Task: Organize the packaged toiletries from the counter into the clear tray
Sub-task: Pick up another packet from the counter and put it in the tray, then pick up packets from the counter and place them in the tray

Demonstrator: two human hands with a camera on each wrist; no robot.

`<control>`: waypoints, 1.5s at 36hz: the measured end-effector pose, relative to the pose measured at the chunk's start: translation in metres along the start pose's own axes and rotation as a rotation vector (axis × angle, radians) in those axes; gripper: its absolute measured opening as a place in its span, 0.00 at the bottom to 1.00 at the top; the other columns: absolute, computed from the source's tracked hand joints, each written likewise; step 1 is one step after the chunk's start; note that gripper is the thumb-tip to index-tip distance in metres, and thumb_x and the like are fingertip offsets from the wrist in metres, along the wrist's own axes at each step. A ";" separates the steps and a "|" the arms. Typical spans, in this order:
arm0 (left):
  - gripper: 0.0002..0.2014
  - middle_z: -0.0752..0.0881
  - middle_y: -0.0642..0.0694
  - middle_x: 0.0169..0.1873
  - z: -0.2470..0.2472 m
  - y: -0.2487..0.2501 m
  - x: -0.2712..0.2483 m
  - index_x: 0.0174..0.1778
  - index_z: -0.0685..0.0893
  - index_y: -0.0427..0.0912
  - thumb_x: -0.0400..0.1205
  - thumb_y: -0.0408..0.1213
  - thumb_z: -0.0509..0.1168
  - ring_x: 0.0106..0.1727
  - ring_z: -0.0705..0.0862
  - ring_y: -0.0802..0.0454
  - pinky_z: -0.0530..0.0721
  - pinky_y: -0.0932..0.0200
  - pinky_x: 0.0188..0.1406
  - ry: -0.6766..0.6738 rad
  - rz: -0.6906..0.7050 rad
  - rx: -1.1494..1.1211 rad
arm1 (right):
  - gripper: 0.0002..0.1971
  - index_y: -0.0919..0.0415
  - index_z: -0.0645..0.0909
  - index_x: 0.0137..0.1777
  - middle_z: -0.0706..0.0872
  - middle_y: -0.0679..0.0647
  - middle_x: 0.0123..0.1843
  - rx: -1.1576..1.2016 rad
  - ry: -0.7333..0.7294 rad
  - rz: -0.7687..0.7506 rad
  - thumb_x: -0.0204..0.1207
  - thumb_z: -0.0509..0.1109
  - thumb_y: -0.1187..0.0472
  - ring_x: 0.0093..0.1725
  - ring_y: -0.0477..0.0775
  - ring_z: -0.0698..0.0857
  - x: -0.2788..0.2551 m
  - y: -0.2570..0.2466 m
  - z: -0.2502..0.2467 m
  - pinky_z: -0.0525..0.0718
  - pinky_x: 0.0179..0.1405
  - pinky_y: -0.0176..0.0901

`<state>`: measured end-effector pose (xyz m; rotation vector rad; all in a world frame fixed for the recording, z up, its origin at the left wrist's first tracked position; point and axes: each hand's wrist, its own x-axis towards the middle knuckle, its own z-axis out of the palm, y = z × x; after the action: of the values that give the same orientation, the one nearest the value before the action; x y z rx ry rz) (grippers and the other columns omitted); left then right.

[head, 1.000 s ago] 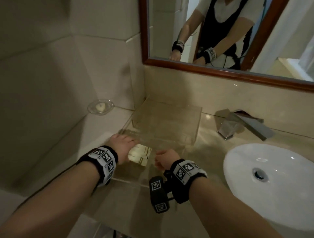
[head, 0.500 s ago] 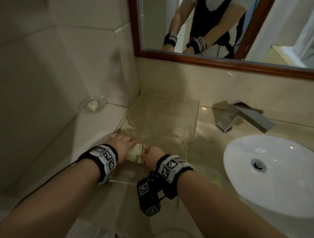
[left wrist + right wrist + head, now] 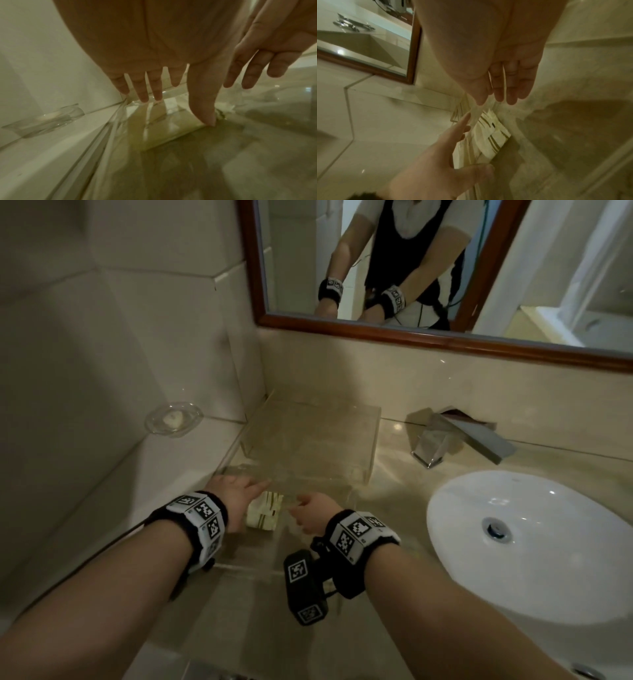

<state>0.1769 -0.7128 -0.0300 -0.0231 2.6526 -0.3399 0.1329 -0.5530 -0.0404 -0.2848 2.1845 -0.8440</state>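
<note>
Now both hands slack-fingered, left hand (image 3: pixel 236 498) and right hand (image 3: pixel 313 517) closer beside packets (image 3: pixel 264 511).

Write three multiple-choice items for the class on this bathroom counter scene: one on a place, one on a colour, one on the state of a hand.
1. Where do the striped packets lie?
A. in the basin
B. in the clear tray, between the two hands
C. in the glass dish

2. What colour is the mirror frame?
A. reddish brown
B. white
C. blue

3. How is the left hand held?
A. in a fist
B. wrapped round the tap
C. fingers straight, thumb tip at the packets

Key: 1 B, the head view shows them inside the clear tray, with the right hand on the other side. 2 A, the wood reads reddish brown. 3 C, the left wrist view shows extended fingers.
</note>
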 end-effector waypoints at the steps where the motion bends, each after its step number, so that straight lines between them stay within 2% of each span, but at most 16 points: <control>1: 0.49 0.65 0.49 0.77 -0.002 0.002 -0.001 0.82 0.45 0.57 0.72 0.56 0.68 0.77 0.66 0.47 0.68 0.53 0.73 0.016 0.004 -0.012 | 0.24 0.66 0.70 0.75 0.80 0.64 0.70 0.006 0.005 -0.006 0.83 0.60 0.56 0.68 0.61 0.79 -0.002 0.002 -0.003 0.77 0.70 0.55; 9: 0.42 0.65 0.50 0.77 -0.039 0.049 -0.003 0.83 0.49 0.53 0.78 0.56 0.64 0.75 0.69 0.48 0.71 0.56 0.72 0.106 0.080 -0.104 | 0.23 0.63 0.71 0.76 0.79 0.61 0.72 0.098 0.115 -0.028 0.82 0.61 0.55 0.71 0.60 0.78 -0.029 0.037 -0.039 0.76 0.73 0.53; 12: 0.40 0.65 0.49 0.78 -0.054 0.073 0.001 0.83 0.51 0.52 0.79 0.55 0.63 0.76 0.68 0.49 0.70 0.57 0.71 0.137 0.133 -0.099 | 0.20 0.66 0.76 0.71 0.84 0.59 0.60 0.165 0.183 -0.048 0.82 0.62 0.58 0.62 0.56 0.82 -0.042 0.056 -0.059 0.78 0.70 0.51; 14: 0.39 0.64 0.49 0.78 -0.062 0.092 0.004 0.83 0.52 0.53 0.79 0.54 0.64 0.76 0.68 0.49 0.70 0.57 0.72 0.152 0.174 -0.101 | 0.20 0.64 0.77 0.71 0.79 0.53 0.52 0.181 0.231 -0.043 0.82 0.63 0.57 0.54 0.50 0.79 -0.051 0.071 -0.074 0.78 0.67 0.48; 16: 0.38 0.65 0.49 0.78 -0.073 0.116 0.009 0.83 0.53 0.53 0.79 0.53 0.64 0.77 0.67 0.48 0.69 0.56 0.73 0.150 0.235 -0.105 | 0.20 0.63 0.78 0.70 0.78 0.51 0.51 0.182 0.284 -0.025 0.82 0.63 0.55 0.53 0.49 0.77 -0.063 0.091 -0.090 0.78 0.66 0.46; 20: 0.35 0.65 0.48 0.78 -0.093 0.167 0.012 0.82 0.57 0.51 0.80 0.51 0.64 0.77 0.67 0.47 0.69 0.53 0.75 0.165 0.359 -0.106 | 0.17 0.63 0.81 0.66 0.85 0.59 0.55 0.213 0.372 0.031 0.81 0.63 0.56 0.53 0.54 0.82 -0.091 0.135 -0.121 0.81 0.61 0.49; 22: 0.33 0.66 0.48 0.78 -0.100 0.196 0.013 0.80 0.61 0.51 0.80 0.50 0.65 0.77 0.68 0.48 0.69 0.53 0.76 0.176 0.432 -0.120 | 0.16 0.64 0.81 0.64 0.83 0.59 0.51 0.264 0.407 0.078 0.82 0.63 0.58 0.50 0.54 0.82 -0.107 0.161 -0.135 0.82 0.60 0.50; 25: 0.31 0.68 0.49 0.77 -0.109 0.230 0.011 0.79 0.65 0.51 0.80 0.49 0.65 0.75 0.71 0.50 0.71 0.52 0.75 0.194 0.537 -0.124 | 0.15 0.67 0.81 0.63 0.83 0.57 0.49 0.307 0.437 0.135 0.82 0.63 0.59 0.47 0.53 0.82 -0.128 0.194 -0.154 0.82 0.50 0.47; 31: 0.30 0.64 0.49 0.78 -0.108 0.297 0.005 0.80 0.63 0.50 0.82 0.50 0.61 0.78 0.65 0.48 0.64 0.53 0.78 0.155 0.701 -0.069 | 0.14 0.68 0.81 0.60 0.84 0.55 0.49 0.323 0.492 0.273 0.82 0.63 0.59 0.46 0.53 0.82 -0.170 0.258 -0.176 0.79 0.36 0.37; 35: 0.29 0.64 0.50 0.78 -0.110 0.334 -0.001 0.80 0.63 0.51 0.82 0.50 0.61 0.78 0.66 0.48 0.66 0.51 0.77 0.113 0.751 -0.028 | 0.15 0.68 0.79 0.63 0.84 0.55 0.51 0.379 0.518 0.333 0.83 0.63 0.58 0.43 0.50 0.82 -0.195 0.289 -0.184 0.79 0.36 0.36; 40: 0.28 0.64 0.52 0.79 -0.117 0.372 -0.005 0.79 0.63 0.52 0.83 0.49 0.60 0.78 0.65 0.49 0.66 0.52 0.77 0.082 0.823 -0.010 | 0.16 0.68 0.79 0.65 0.84 0.56 0.52 0.475 0.580 0.380 0.83 0.62 0.59 0.48 0.52 0.82 -0.222 0.322 -0.192 0.79 0.37 0.36; 43: 0.28 0.65 0.52 0.78 -0.123 0.394 -0.004 0.79 0.64 0.53 0.83 0.50 0.60 0.78 0.65 0.50 0.66 0.52 0.77 0.071 0.869 0.006 | 0.15 0.70 0.77 0.66 0.83 0.60 0.53 0.546 0.627 0.393 0.85 0.58 0.63 0.40 0.50 0.81 -0.240 0.341 -0.197 0.76 0.35 0.35; 45: 0.27 0.65 0.52 0.78 -0.129 0.410 -0.003 0.79 0.64 0.53 0.83 0.50 0.60 0.78 0.65 0.50 0.66 0.53 0.77 0.070 0.906 0.026 | 0.15 0.71 0.78 0.65 0.83 0.56 0.47 0.578 0.663 0.421 0.85 0.57 0.64 0.37 0.46 0.80 -0.253 0.356 -0.199 0.76 0.35 0.36; 47: 0.27 0.66 0.51 0.78 -0.133 0.425 -0.001 0.79 0.64 0.52 0.83 0.49 0.60 0.78 0.66 0.49 0.66 0.54 0.76 0.072 0.930 0.044 | 0.15 0.70 0.79 0.64 0.83 0.53 0.42 0.599 0.697 0.457 0.85 0.58 0.64 0.39 0.50 0.82 -0.264 0.370 -0.202 0.78 0.38 0.38; 50: 0.28 0.65 0.50 0.78 -0.143 0.449 0.003 0.79 0.63 0.52 0.83 0.49 0.59 0.78 0.66 0.48 0.65 0.52 0.77 0.069 0.963 0.060 | 0.14 0.69 0.79 0.63 0.83 0.55 0.46 0.619 0.740 0.488 0.84 0.58 0.64 0.47 0.54 0.81 -0.282 0.389 -0.209 0.79 0.40 0.41; 54: 0.29 0.64 0.50 0.79 -0.159 0.484 0.008 0.80 0.61 0.52 0.83 0.49 0.59 0.78 0.65 0.47 0.65 0.53 0.77 0.071 0.982 0.036 | 0.14 0.70 0.80 0.62 0.83 0.58 0.49 0.592 0.801 0.510 0.84 0.59 0.64 0.48 0.54 0.81 -0.300 0.414 -0.224 0.79 0.39 0.37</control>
<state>0.1183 -0.2072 -0.0136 1.2542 2.3664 -0.0455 0.2008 0.0010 -0.0266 1.0145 2.3653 -1.3844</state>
